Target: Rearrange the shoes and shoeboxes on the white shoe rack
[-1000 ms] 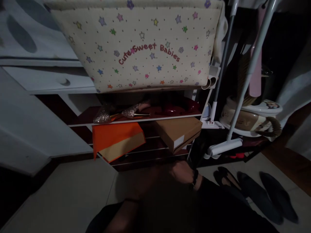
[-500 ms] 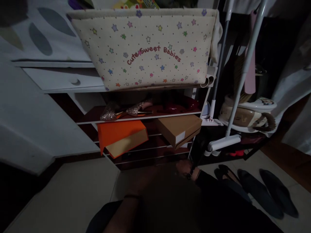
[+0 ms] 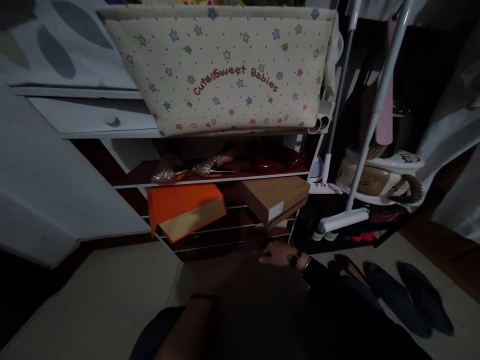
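Grip undetermined at right hand (image 3: 279,253) and left hand (image 3: 227,270); any contact obscured by shadow.
Whether either holds anything cannot be told. Both sit low before the shoe rack (image 3: 132,176), the right wearing a dark watch (image 3: 295,260). Brown box (image 3: 275,194) juts out above the right hand, clear of it; orange box (image 3: 187,206) sits up and left of the left hand.

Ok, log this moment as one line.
right hand: near shoe rack | left hand: shadowed | both grips: unclear | orange box, brown box: jutting from rack
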Action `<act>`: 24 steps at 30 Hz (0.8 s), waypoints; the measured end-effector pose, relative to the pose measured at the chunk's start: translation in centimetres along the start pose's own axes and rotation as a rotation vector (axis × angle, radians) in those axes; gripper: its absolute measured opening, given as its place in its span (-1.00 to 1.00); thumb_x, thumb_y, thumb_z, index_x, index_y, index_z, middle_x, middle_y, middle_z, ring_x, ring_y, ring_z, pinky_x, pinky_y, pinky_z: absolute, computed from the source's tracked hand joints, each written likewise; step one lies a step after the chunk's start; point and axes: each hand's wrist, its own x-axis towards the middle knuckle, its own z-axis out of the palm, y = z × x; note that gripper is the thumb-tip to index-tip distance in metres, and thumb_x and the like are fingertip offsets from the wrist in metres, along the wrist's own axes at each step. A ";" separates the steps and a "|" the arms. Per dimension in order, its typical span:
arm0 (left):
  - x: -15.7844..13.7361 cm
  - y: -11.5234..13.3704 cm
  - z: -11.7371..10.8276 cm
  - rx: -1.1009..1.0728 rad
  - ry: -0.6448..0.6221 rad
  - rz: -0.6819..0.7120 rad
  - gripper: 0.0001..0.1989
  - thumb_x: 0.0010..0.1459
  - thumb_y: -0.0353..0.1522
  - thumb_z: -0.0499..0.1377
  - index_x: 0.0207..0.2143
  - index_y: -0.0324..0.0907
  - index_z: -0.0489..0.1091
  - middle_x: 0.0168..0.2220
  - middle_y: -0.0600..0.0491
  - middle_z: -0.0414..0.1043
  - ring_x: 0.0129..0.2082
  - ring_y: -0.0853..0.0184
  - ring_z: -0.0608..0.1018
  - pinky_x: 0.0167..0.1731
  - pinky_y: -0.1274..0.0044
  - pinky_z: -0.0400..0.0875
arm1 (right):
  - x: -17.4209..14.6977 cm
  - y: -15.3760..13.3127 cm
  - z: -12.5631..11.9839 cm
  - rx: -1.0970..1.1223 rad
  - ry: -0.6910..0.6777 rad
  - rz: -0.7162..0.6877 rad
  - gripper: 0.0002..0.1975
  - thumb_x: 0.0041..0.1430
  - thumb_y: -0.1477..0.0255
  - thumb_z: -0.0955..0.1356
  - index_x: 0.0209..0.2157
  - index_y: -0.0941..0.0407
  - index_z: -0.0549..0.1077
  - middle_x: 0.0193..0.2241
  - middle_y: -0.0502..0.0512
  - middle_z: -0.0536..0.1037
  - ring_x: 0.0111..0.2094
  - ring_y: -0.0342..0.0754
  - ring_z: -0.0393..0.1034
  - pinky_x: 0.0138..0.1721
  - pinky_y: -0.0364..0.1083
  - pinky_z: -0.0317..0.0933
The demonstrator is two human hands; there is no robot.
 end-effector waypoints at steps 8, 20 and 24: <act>2.9 1.7 -4.6 -0.302 -0.052 0.118 -0.56 0.21 0.02 0.25 -0.32 -0.21 0.50 -0.45 0.05 0.50 -0.48 0.38 0.44 -0.45 0.58 0.29 | -1.5 -1.5 -5.5 0.623 0.035 -0.407 -0.37 0.32 -0.14 0.28 -0.49 0.15 0.40 -0.59 -0.06 0.40 -0.57 -0.20 0.25 -0.48 -0.17 0.13; 0.7 6.2 -5.4 -0.882 -0.244 0.505 -0.15 0.10 0.40 -0.19 -0.74 -0.14 0.11 -0.79 0.14 -0.09 -0.75 0.45 0.07 -0.66 0.50 -0.09 | -4.9 -2.3 -7.5 1.401 -0.238 -1.093 -0.21 0.13 -0.40 0.18 -0.60 0.10 0.22 -0.68 -0.19 0.11 -0.69 -0.28 -0.12 -0.64 -0.19 -0.20; 1.4 5.0 -4.9 -0.877 -0.334 0.520 -0.13 0.06 0.43 -0.32 -0.75 -0.13 0.10 -0.80 0.09 -0.05 -0.77 0.44 0.08 -0.68 0.49 -0.10 | -3.2 -1.1 -6.3 1.428 -0.388 -1.123 -0.14 -0.03 -0.50 0.09 -0.60 0.09 0.21 -0.69 -0.20 0.08 -0.69 -0.29 -0.15 -0.66 -0.20 -0.21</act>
